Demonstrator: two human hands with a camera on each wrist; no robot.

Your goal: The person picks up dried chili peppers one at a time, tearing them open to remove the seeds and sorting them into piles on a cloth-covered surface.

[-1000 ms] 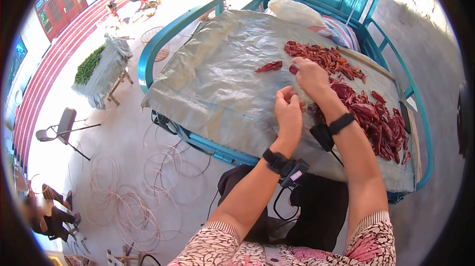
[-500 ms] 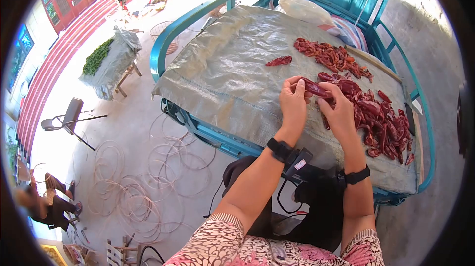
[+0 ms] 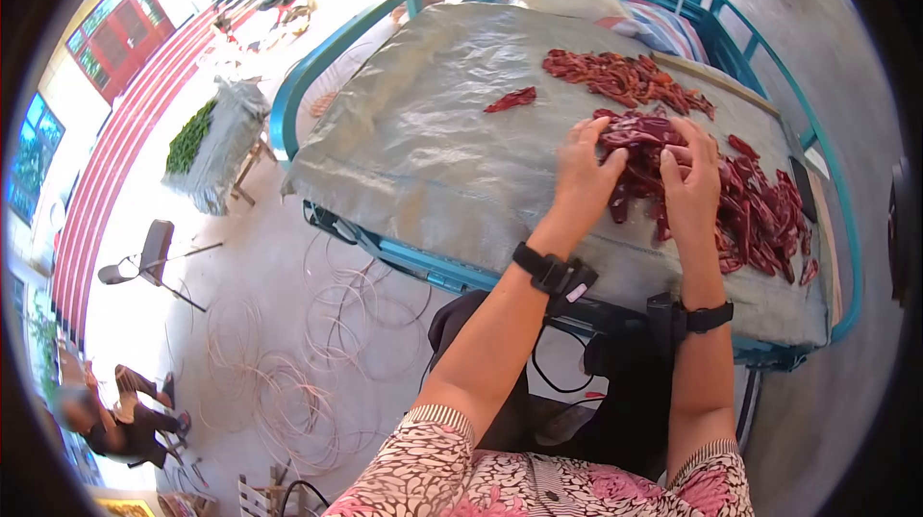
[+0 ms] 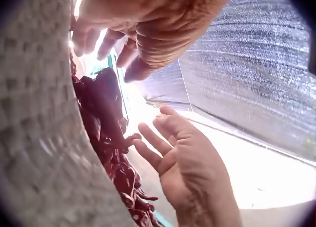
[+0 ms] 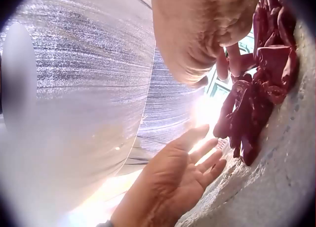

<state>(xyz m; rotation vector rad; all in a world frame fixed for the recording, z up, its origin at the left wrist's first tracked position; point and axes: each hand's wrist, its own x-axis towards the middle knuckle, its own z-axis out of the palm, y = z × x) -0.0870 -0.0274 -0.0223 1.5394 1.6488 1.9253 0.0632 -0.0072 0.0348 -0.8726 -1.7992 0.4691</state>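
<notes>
Dried red peppers (image 3: 639, 132) lie heaped between the two hands at the near left end of the larger pile (image 3: 760, 209). The left hand (image 3: 584, 176) is at the heap's left side, its fingers spread and slightly bent. On the right side is the right hand (image 3: 694, 185), also with loosely bent fingers. In the left wrist view the right hand (image 4: 192, 163) has a fingertip at a pepper stem, palm facing the heap. The right wrist view has the left hand (image 5: 173, 177) beside the peppers (image 5: 247, 113), with no pepper in its palm.
A second pile of peppers (image 3: 625, 79) and a small separate bunch (image 3: 510, 100) lie farther back on the grey sheet (image 3: 413, 132). The teal cart rail (image 3: 288, 103) borders it. A dark flat object (image 3: 802, 188) lies at the right edge.
The pepper held between both hands half a second ago is no longer distinguishable. The hands have moved apart, to either side of the heap, with the right hand farther right.
</notes>
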